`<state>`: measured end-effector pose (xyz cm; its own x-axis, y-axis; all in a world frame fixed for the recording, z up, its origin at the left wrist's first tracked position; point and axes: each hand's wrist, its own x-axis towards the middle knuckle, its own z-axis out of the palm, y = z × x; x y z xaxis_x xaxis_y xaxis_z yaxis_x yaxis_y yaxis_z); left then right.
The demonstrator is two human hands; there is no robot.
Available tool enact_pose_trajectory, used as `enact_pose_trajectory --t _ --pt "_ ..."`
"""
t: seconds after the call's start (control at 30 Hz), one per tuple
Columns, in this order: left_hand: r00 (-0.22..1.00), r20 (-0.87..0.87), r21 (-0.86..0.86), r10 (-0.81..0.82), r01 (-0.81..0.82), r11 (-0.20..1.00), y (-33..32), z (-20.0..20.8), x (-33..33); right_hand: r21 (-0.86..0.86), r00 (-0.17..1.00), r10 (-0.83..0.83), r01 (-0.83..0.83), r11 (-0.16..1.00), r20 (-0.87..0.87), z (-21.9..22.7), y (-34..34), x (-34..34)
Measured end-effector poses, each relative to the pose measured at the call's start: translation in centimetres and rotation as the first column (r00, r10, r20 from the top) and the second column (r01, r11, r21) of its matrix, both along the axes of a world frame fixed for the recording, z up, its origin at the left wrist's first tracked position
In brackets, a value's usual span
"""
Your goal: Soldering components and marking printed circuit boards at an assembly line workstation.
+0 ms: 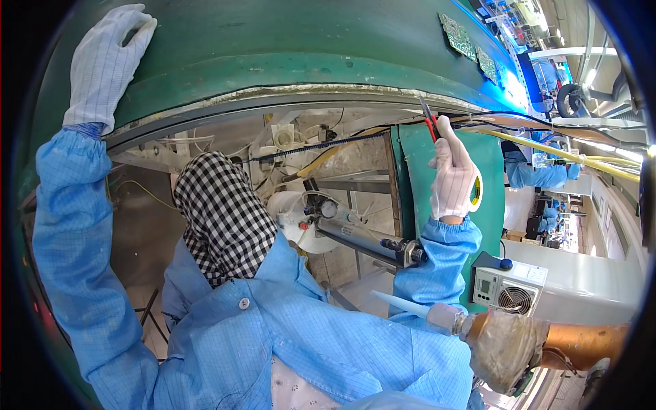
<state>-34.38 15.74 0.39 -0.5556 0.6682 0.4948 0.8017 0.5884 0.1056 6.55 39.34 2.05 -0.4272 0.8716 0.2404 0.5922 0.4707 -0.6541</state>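
My left hand [102, 72], in a white glove, lies on the green bench top [260, 34] at the far left. Its thumb and fingers are apart with a gap between them, and nothing shows in its grasp. In my right hand [452, 174], also gloved in white, are red-handled pliers [430, 121]. Their slim pointed metal tip points away from me, near the bench's front edge, and most of the handles are hidden by the fingers. A yellow ring, perhaps a tape roll [477, 193], shows beside that hand, over a green side surface [488, 225].
Two green circuit boards [458, 35] lie at the far right of the bench. A pale blue nozzle [400, 303] on an orange duct [581, 338] juts in at lower right, near a box with a fan [509, 287]. Below the bench edge sits a metal cylinder [355, 239] with a gauge.
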Motion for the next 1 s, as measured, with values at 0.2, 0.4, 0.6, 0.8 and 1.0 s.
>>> enact_pose_trajectory --t 0.2,0.4,0.6,0.8,1.0 --pt "0.998 -0.043 -0.003 -0.039 0.039 0.999 1.2 -1.8 -0.2 -0.073 0.998 -0.04 0.043 0.996 0.049 0.5 -1.0 -0.2" --pt "0.996 -0.076 -0.019 -0.039 0.038 0.999 1.4 -1.4 -0.1 -0.106 0.998 -0.038 0.045 0.993 0.058 0.5 -1.6 -0.3" --pt "0.997 -0.069 -0.013 -0.02 0.02 1.0 1.2 -1.4 -0.2 -0.172 0.981 0.134 -0.157 0.972 -0.139 -0.4 -3.0 -1.7" --pt "0.998 -0.062 -0.03 0.017 -0.019 0.999 -0.2 -0.4 -0.3 -0.104 0.99 0.132 -0.136 0.985 -0.05 0.1 -2.7 -1.9" --pt "0.999 -0.016 0.015 -0.029 0.03 0.999 0.9 -1.1 -0.4 0.0 0.999 -0.045 0.045 0.999 -0.013 0.2 0.0 0.4"
